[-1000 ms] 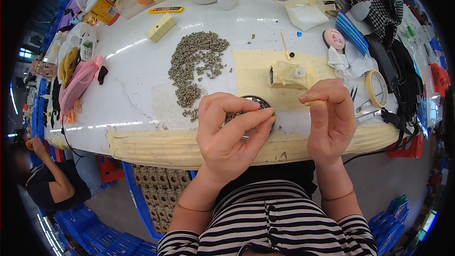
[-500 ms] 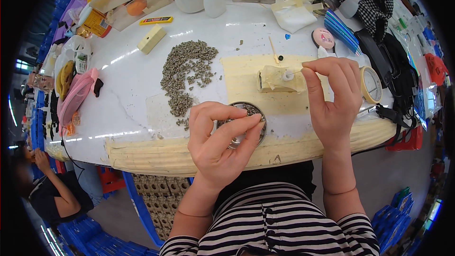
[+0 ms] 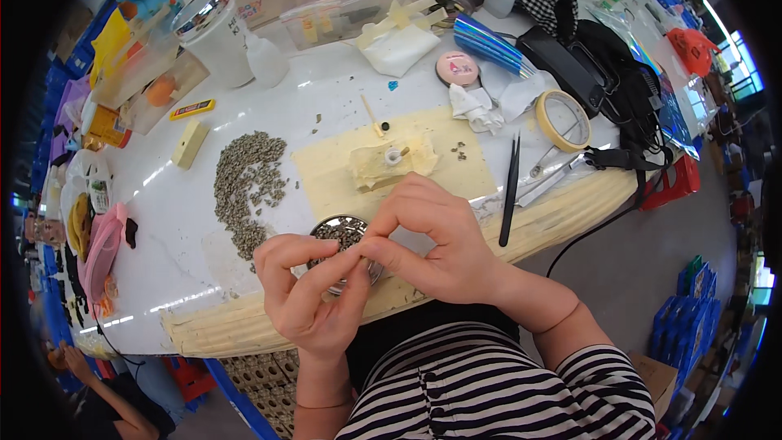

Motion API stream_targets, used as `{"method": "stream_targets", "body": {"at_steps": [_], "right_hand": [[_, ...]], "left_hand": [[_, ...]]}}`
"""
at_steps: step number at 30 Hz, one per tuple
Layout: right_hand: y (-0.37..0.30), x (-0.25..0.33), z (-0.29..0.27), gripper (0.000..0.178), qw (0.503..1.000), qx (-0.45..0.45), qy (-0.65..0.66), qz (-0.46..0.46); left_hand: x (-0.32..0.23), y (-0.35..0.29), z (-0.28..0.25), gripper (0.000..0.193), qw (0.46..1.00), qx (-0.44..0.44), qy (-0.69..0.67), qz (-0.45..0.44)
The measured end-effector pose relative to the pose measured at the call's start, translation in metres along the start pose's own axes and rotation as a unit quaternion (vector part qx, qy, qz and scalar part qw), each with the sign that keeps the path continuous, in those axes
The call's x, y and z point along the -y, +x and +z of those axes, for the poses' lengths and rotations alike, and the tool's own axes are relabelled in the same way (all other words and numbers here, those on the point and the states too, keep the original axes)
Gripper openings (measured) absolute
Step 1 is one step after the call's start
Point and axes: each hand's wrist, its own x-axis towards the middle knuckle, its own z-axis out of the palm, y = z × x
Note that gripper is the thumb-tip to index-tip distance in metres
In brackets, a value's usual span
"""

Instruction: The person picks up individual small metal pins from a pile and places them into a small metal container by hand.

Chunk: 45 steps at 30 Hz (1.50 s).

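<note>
Above a round metal dish (image 3: pixel 376 270), my left hand (image 3: pixel 314 289) and my right hand (image 3: pixel 436 236) meet at the fingertips. Both are closed in a pinch, and whatever they hold is too small or hidden to make out. Small grey metal pieces (image 3: pixel 340 232) lie in the dish, partly covered by my left fingers. Just beyond my right hand sits a block wrapped in cream tape (image 3: pixel 371 165), with a small white cup (image 3: pixel 394 156) on top. A large heap of similar grey pieces (image 3: pixel 244 171) spreads on the table to the left.
Black tweezers (image 3: pixel 511 187) lie right of my hand, near a tape roll (image 3: pixel 563 121) and a metal tool (image 3: pixel 552 181). A thin wooden stick (image 3: pixel 371 114) rests beyond the block. Bottles, boxes and a black bag (image 3: pixel 619 81) crowd the back and right. Another person (image 3: pixel 114 399) sits at lower left.
My right hand has come from the white cup, where it pinched a thin needle-like tool, to my left fingertips. The view has swung right, bringing the tweezers into sight.
</note>
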Motion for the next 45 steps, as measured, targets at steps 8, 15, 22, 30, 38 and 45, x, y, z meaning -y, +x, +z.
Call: {"method": "stream_targets", "body": {"at_steps": [8,15,22,30,38,45], "right_hand": [[-0.006,-0.005,0.007,0.018,0.958,-0.11,-0.214,-0.159],[-0.013,-0.002,0.017,0.031,0.926,-0.124,-0.27,-0.234],[-0.012,-0.008,0.014,0.023,0.982,-0.089,-0.108,-0.13],[-0.011,-0.005,0.01,0.008,0.998,-0.052,0.032,-0.026],[-0.011,-0.003,0.016,0.022,0.966,-0.124,-0.141,-0.175],[-0.014,-0.006,0.014,0.022,0.987,-0.099,-0.068,-0.111]], "left_hand": [[0.0,0.0,0.005,0.024,1.0,0.011,0.019,-0.005],[0.003,-0.001,0.003,0.022,1.0,-0.008,0.002,-0.02],[0.003,-0.003,0.002,0.024,1.0,-0.023,-0.008,-0.001],[-0.002,0.001,0.001,0.019,0.999,0.01,0.011,0.03],[0.003,-0.003,0.004,0.024,1.0,-0.012,0.007,-0.003],[0.004,-0.002,0.002,0.025,1.0,-0.015,-0.003,0.01]]}}
